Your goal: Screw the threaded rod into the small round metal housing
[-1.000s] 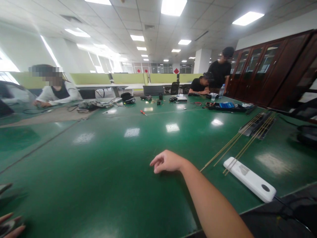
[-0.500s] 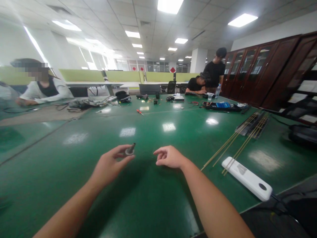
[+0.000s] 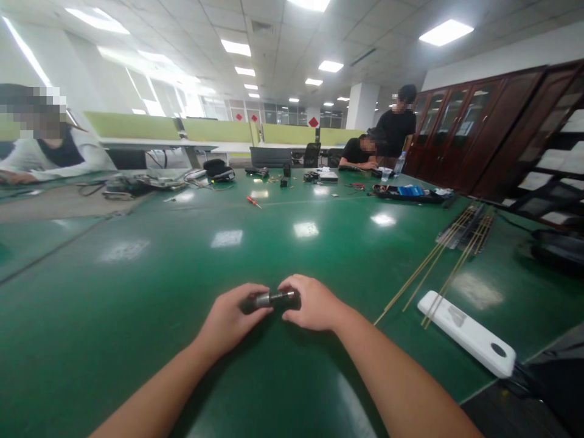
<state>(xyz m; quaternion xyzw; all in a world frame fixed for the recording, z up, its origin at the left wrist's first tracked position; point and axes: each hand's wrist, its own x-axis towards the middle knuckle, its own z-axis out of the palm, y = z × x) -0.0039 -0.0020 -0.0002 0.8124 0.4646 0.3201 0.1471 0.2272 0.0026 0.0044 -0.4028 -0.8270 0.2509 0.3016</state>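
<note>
Green table (image 3: pixel 137 292) below, left hand (image 3: pixel 223 319) pinches a rod (image 3: pixel 277 297), right hand (image 3: pixel 314 305) curls half-open round its end (contact unclear), so a loose pinch could drop it

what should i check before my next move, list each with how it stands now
1. Left hand holding the dark cylinder: ok, between thumb and fingers.
2. Right hand at the cylinder's other end: ok, thumb and fingers on either side.
3. Right hand touching that end: cannot tell.
4. Red screwdriver away from both hands: ok, farther back on the table.
5. White strip free of thin rods: not ok, some cross one end.
</note>
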